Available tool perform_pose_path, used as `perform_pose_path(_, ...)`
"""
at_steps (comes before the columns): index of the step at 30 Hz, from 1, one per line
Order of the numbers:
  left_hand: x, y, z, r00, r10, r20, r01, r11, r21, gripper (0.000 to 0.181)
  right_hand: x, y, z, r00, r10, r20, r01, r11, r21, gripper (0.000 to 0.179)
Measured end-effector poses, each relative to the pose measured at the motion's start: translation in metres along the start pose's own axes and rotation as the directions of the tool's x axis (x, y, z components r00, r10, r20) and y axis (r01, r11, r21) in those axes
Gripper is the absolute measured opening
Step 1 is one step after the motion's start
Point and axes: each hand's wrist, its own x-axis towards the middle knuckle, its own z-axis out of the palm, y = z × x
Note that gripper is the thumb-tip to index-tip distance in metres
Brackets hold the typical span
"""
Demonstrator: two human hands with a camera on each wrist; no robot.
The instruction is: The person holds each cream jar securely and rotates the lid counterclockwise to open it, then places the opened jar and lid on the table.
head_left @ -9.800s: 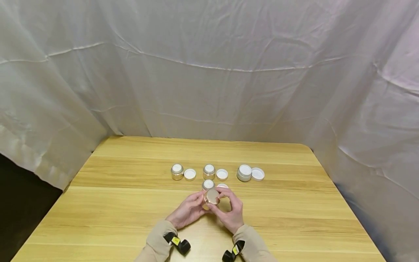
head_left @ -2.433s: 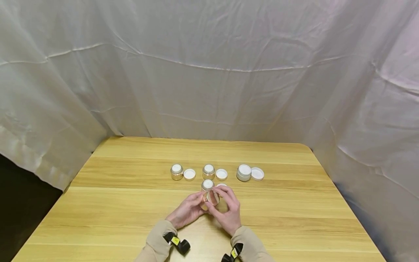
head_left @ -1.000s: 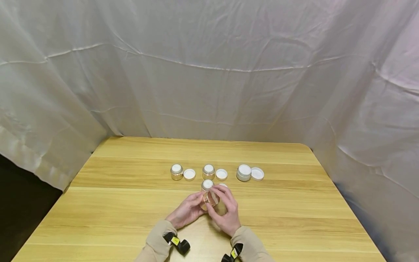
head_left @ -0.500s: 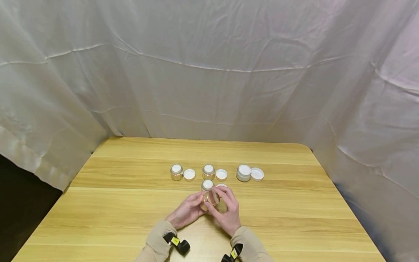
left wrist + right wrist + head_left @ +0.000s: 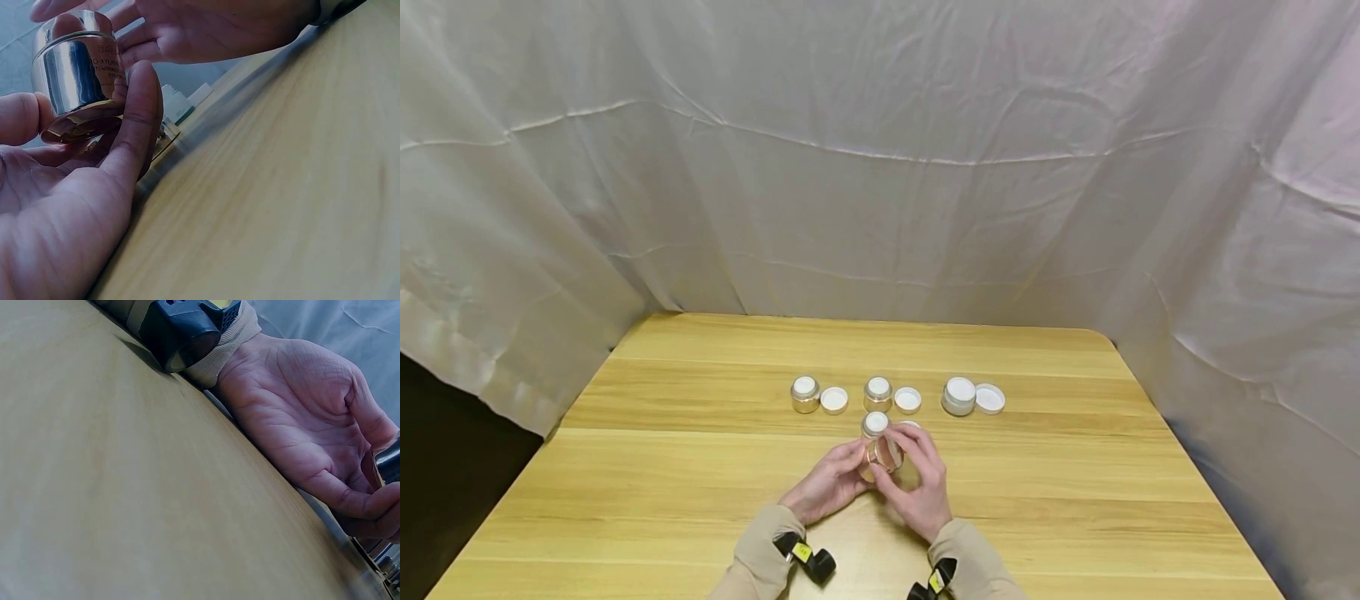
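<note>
My left hand (image 5: pixel 831 486) grips the body of a shiny gold cosmetic cream jar (image 5: pixel 81 72), with small print on its side. The jar is tilted, its lid (image 5: pixel 891 452) seated on top and facing up and right. My right hand (image 5: pixel 921 483) holds that lid between thumb and fingers from the right. In the right wrist view, only a sliver of the jar (image 5: pixel 389 464) shows past the right fingers. Just behind the held jar stands an open gold jar (image 5: pixel 876 424) with a white inner disc, its lower part hidden.
Farther back are two open gold jars (image 5: pixel 805 395) (image 5: pixel 877 395) and a wider pale jar (image 5: pixel 958 397). Upturned white-lined lids (image 5: pixel 833 401) (image 5: pixel 907 400) (image 5: pixel 989 398) lie to their right. Another lid (image 5: pixel 909 424) is partly behind the right hand. A grey curtain (image 5: pixel 880 208) borders the wooden table (image 5: pixel 700 375).
Since the oldest frame, the jar's lid has tipped further rightward. My right fingers have shifted back and forth slightly around the lid, while my left hand has stayed put.
</note>
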Motion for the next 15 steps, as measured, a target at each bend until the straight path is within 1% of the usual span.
perform_pose_path(3, -0.0003, -0.0004, -0.0006, 1.000, -0.005, -0.003, 0.005, 1.000, 0.019, 0.063, -0.0001, -0.0001, 0.0003, 1.000, 0.017, -0.025, -0.018, 0.999, -0.031, 0.042)
perform_pose_path(7, -0.0003, -0.0003, -0.0001, 1.000, -0.019, -0.014, 0.020, 0.999, 0.039, 0.063, -0.0016, 0.0003, 0.0004, 0.999, 0.035, -0.032, -0.037, 0.998, -0.044, 0.042)
perform_pose_path(11, -0.0003, -0.0002, 0.0003, 1.000, -0.015, -0.016, 0.016, 1.000, 0.026, 0.062, -0.0019, 0.0003, 0.0001, 1.000, 0.028, -0.006, -0.028, 1.000, -0.012, 0.039)
perform_pose_path(15, 0.0001, 0.0005, 0.0011, 1.000, -0.008, -0.010, 0.008, 1.000, 0.010, 0.060, -0.0013, -0.0001, -0.0005, 1.000, -0.003, 0.027, 0.002, 0.999, 0.034, 0.044)
